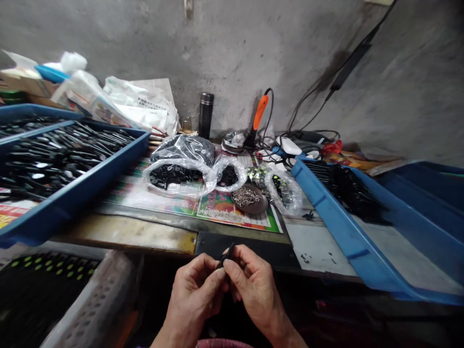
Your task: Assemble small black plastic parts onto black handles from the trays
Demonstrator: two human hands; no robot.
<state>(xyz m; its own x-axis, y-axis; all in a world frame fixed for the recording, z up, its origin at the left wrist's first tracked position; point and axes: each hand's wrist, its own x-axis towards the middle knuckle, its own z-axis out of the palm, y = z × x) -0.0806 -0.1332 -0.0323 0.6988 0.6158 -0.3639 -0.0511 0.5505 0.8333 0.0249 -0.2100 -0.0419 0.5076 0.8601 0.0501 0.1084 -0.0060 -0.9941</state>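
Just in front of the table edge, my left hand (pixel 199 285) and my right hand (pixel 252 282) meet around a small black part (pixel 226 253). Thumbs and fingertips of both hands pinch it, and its exact kind is hard to make out. Beyond them on the table, a dark dish (pixel 258 207) holds small silver metal pins or screws (pixel 245 195). Behind it stand clear plastic bags (pixel 174 188) of small black pieces. A further bag (pixel 292 193) holds black and yellow-green pieces.
A blue tray (pixel 87 186) full of long black parts stands at left, another blue tray (pixel 326 212) with black parts at right. A white basket (pixel 92 299) sits low at left. Behind are a black flask (pixel 206 116) and an orange-handled tool (pixel 260 112) with cables.
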